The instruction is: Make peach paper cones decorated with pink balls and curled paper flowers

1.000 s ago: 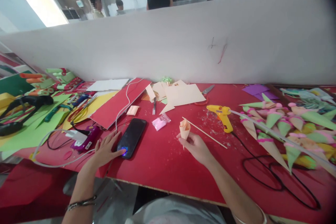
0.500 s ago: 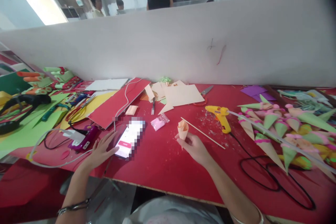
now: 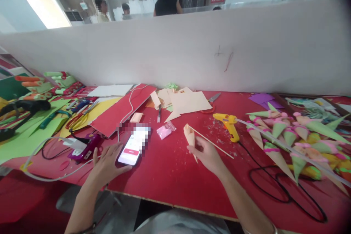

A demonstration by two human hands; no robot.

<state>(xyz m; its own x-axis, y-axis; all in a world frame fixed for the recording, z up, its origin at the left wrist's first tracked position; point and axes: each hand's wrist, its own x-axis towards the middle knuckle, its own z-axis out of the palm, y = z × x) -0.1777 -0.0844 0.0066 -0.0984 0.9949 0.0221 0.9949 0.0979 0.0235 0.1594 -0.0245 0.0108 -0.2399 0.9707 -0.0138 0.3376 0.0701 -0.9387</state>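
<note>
A small peach-coloured rolled cone is pinched in my right hand, its narrow tip pointing down toward me. My left hand lies beside the phone, fingers apart, with the thumb by the phone's lower edge. The phone's lit screen has a red button near the bottom. Just behind the cone, a thin wooden stick rests at a slant on the red table. A small clear bag of pink material sits between the phone and the cone.
A yellow glue gun lies to the right, its black cord looping forward. Beyond it are several finished cones. Peach sheets, scissors and a knife lie behind. A purple power strip with cables is at left.
My left hand has moved slightly down and right, closer to the phone's lower edge. The cone in my right hand has turned, and its opening faces me less.
</note>
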